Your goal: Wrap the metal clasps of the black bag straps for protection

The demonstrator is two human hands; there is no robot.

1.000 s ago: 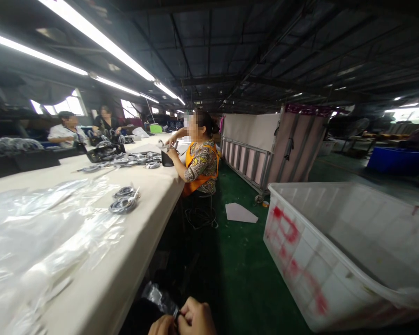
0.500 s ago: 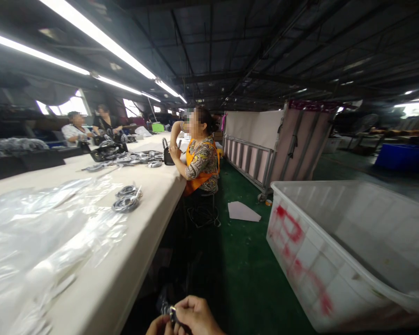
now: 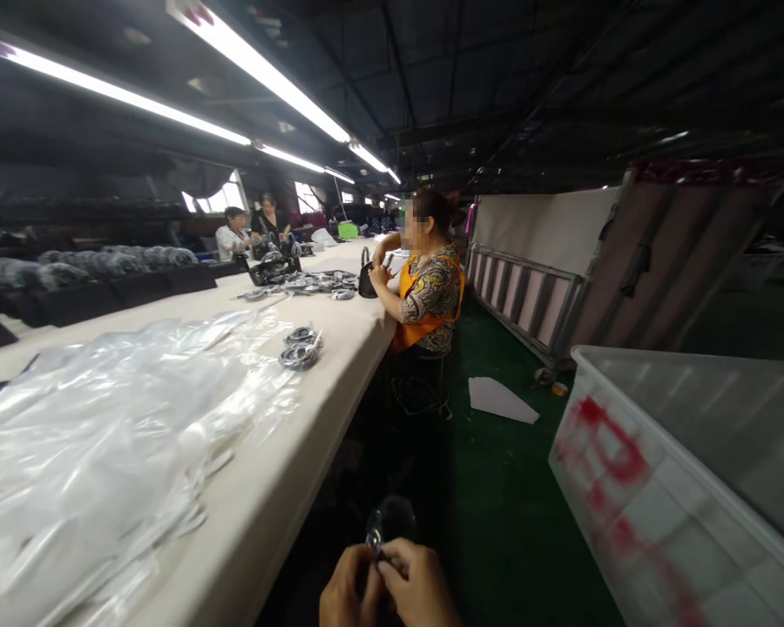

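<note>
At the bottom centre, my left hand (image 3: pixel 348 588) and my right hand (image 3: pixel 419 582) are close together, fingers pinched on a small dark strap piece with a shiny metal part (image 3: pixel 375 538). Clear plastic (image 3: pixel 395 515) bulges out just beyond the fingertips. Both hands are beside the edge of the long pale table (image 3: pixel 314 435), over the dark floor. The lower end of the strap is hidden by my fingers. On the table to the left lie clear plastic bags (image 3: pixel 144 418) and two coiled dark straps (image 3: pixel 299 355).
A person in an orange apron (image 3: pixel 431 287) sits at the table's right edge, handling a small black bag (image 3: pixel 367 280). A large white bin (image 3: pixel 666 488) with red marks stands at right. Beyond are a wheeled rack (image 3: pixel 529 296) and a pale sheet (image 3: pixel 502 401) on the floor.
The view has swung left, so the table and person appear farther right. Both hands are now higher and farther right in view, still on the strap, and more of my left hand shows.
</note>
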